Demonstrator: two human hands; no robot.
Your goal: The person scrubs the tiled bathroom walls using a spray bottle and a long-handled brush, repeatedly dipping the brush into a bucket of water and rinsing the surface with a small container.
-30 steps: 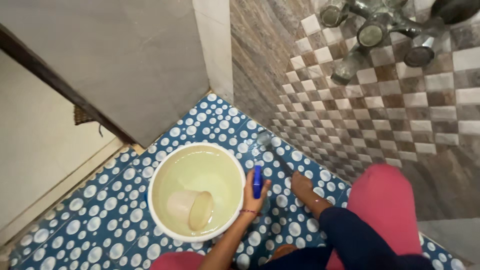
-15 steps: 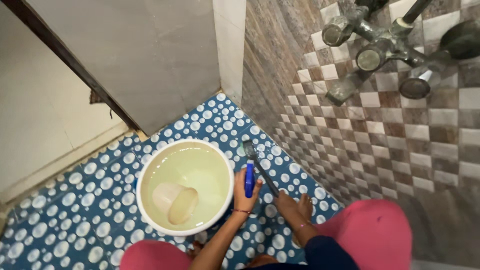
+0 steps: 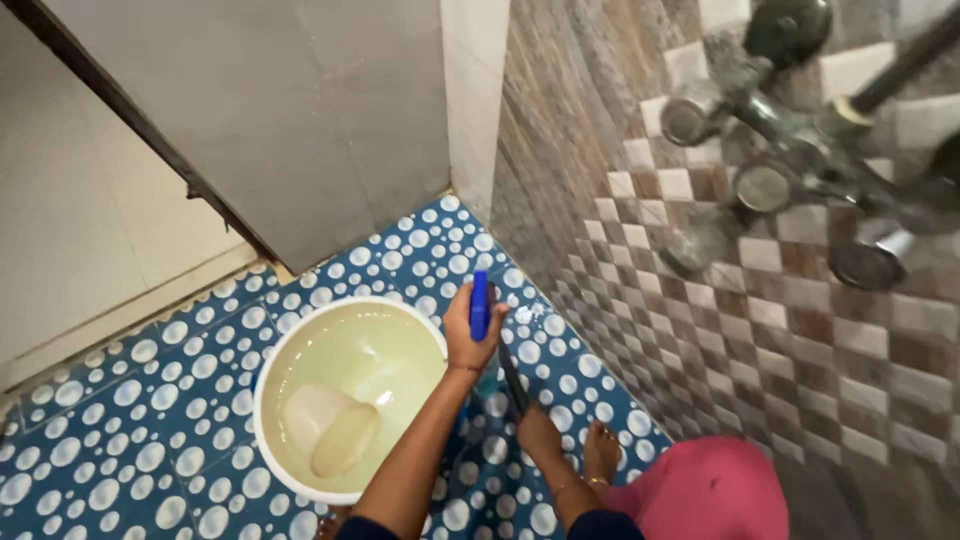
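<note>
My left hand point(image 3: 468, 335) is shut on the blue handle point(image 3: 480, 298) of a long cleaning tool, just right of a white bucket point(image 3: 268, 372). A bangle sits on that wrist. The tool's dark shaft point(image 3: 512, 378) slants down to the spotted blue floor point(image 3: 150, 400), ending close to my bare feet point(image 3: 598, 452). Yellowish water in the bucket holds a submerged pale mug point(image 3: 330, 435). My right hand is out of sight.
A brown and white checkered tile wall point(image 3: 760, 330) rises on the right, carrying metal taps and a mixer point(image 3: 800, 150). A grey door point(image 3: 280, 120) stands behind the bucket, with a cream floor point(image 3: 70, 230) beyond it. My pink-clad knee point(image 3: 710, 495) is at the bottom right.
My view has swung up and to the right, so the taps loom larger. My left hand has lifted the blue handle higher beside the bucket's rim.
</note>
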